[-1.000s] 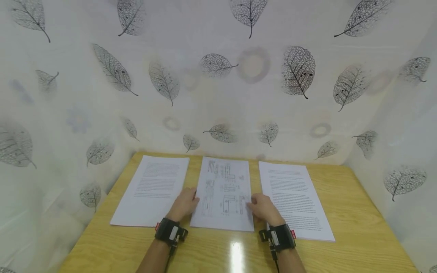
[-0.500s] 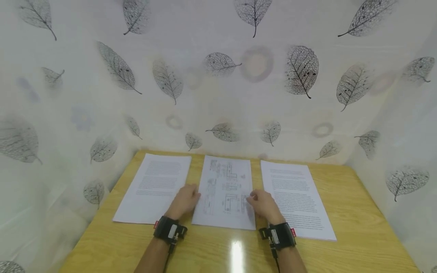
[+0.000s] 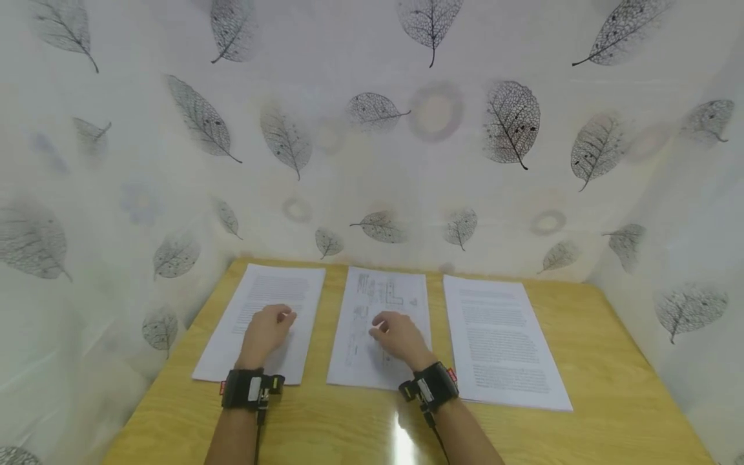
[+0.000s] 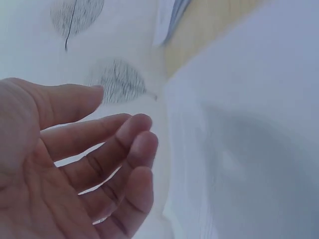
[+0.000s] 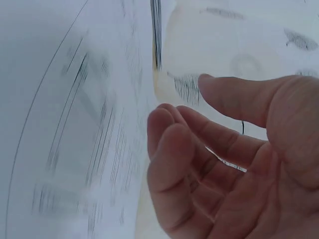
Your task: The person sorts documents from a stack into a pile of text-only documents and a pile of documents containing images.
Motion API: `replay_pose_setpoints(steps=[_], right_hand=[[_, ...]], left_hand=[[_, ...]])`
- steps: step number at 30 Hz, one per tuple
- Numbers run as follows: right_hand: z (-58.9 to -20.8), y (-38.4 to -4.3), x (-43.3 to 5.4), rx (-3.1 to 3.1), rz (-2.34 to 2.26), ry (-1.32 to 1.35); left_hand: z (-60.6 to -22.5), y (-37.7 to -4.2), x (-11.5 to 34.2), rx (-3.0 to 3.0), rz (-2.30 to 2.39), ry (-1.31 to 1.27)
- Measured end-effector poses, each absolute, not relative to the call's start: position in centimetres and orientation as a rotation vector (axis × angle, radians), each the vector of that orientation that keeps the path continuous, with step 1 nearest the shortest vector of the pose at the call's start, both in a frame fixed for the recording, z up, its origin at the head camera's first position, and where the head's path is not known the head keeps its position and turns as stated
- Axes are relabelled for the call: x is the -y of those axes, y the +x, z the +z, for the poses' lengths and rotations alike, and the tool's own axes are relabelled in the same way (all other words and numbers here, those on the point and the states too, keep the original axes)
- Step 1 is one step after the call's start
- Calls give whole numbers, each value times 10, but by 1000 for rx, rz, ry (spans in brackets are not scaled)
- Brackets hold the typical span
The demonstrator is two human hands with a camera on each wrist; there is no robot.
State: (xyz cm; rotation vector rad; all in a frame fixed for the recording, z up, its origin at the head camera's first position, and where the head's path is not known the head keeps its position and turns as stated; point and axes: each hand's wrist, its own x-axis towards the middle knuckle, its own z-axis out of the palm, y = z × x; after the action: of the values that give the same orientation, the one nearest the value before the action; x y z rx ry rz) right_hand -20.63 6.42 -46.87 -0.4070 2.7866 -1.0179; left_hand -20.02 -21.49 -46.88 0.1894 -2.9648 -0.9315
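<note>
Three stacks of printed paper lie side by side on the wooden table. My left hand [image 3: 268,332] is over the left stack of text pages [image 3: 232,358]; in the left wrist view its fingers [image 4: 107,164] bend loosely, with nothing between them and the thumb. Over the middle stack, topped by a technical drawing [image 3: 354,361], is my right hand [image 3: 401,339]. The right wrist view shows its fingers [image 5: 172,164] loosely curled and the thumb apart, holding nothing. The right stack of text pages [image 3: 506,342] has no hand on it.
The yellow wooden table [image 3: 616,374] extends in front of the stacks and to their right. A pale curtain [image 3: 372,174] printed with leaves surrounds the table's back and sides. Each wrist wears a black strap [image 3: 241,389] with a small camera and a cable.
Both hands have left the sides of the middle stack and moved left. The left hand is now over the left stack, the right hand over the middle one. The stacks have stayed in place.
</note>
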Motion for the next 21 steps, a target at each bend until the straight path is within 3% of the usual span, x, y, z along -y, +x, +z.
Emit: replay_pose_setpoints(steps=[12, 21], right_hand=[[-469, -205, 29, -2761, -999, -735], [-486, -205, 59, -2616, -999, -579]], left_hand=[[-466, -187, 267, 2905, -878, 446], [-469, -178, 284, 3031, -767, 594]])
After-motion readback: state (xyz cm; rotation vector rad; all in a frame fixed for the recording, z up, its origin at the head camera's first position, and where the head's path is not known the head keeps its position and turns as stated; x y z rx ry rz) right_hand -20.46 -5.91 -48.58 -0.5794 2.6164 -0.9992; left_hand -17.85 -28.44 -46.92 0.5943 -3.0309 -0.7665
